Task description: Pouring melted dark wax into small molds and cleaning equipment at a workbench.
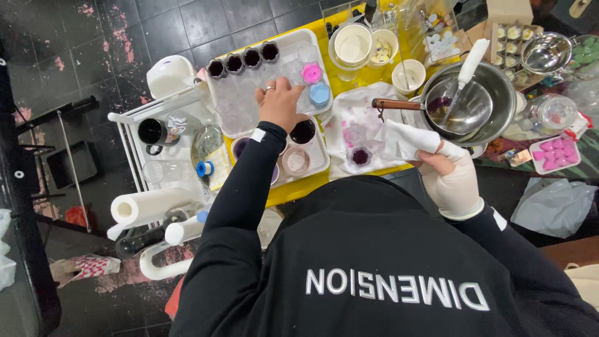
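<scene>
Left hand (281, 100) rests flat on the white tray (240, 115), grip released; 4 dark cups (243, 60) at 11 o'clock; gloved right hand (452, 178) grasps a white cloth (405, 140).

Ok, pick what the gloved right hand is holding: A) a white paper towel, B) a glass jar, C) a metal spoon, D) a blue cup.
A: the gloved right hand grips a crumpled white paper towel, just below the metal pan.

Probably a craft workshop: moulds (268, 75), steel bowls (468, 103) and cups crowd a yellow table (299, 187).
</scene>
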